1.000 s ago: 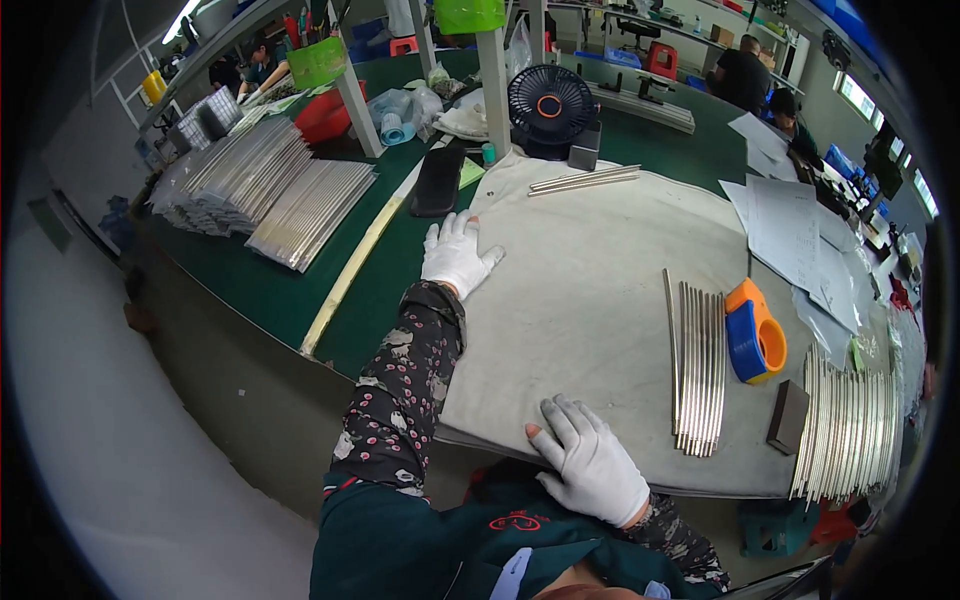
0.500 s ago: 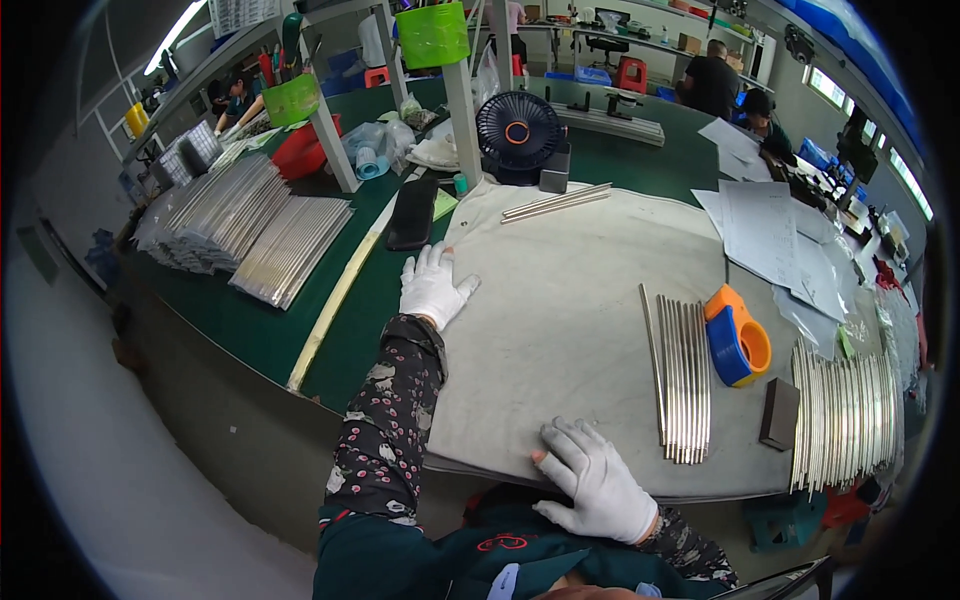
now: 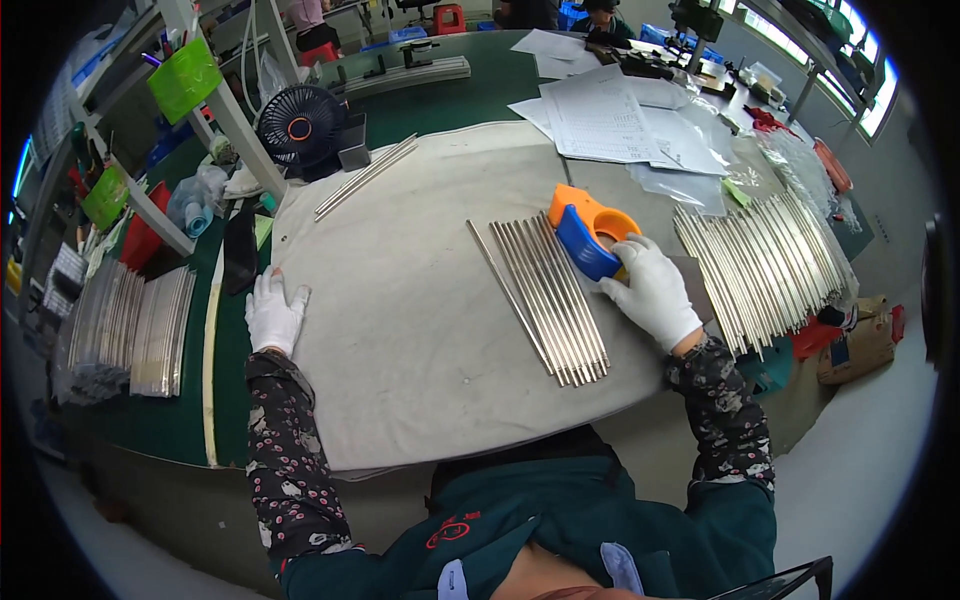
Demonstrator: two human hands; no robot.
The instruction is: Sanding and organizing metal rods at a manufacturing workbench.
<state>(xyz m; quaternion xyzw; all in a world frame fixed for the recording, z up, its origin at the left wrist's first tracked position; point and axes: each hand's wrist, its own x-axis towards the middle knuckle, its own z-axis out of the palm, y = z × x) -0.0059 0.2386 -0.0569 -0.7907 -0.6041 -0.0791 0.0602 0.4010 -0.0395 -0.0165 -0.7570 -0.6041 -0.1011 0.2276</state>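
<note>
My right hand (image 3: 655,295), in a white glove, grips the near end of an orange and blue tape dispenser (image 3: 585,238), thumb on one side and fingers on the other. The dispenser stands on the grey cloth (image 3: 420,300). Just left of it lies a row of slim silvery metal rods (image 3: 550,305), with one rod (image 3: 508,292) slightly apart. A dark brown block (image 3: 692,285) sits partly hidden behind my right hand. My left hand (image 3: 275,312), also gloved, rests flat with fingers spread at the cloth's left edge, below a black phone (image 3: 240,250).
Many more rods (image 3: 765,270) lie at the right. Several rods (image 3: 366,177) rest near a dark fan (image 3: 300,132) at the back. Paper sheets (image 3: 605,115) cover the far right. Bagged rods (image 3: 160,330) are stacked at left, beside a pale strip (image 3: 212,370) on the green table.
My right hand has moved from the cloth's near edge up and right to the tape dispenser and taken hold of it. My left hand stays at the cloth's edge. The view has swung right.
</note>
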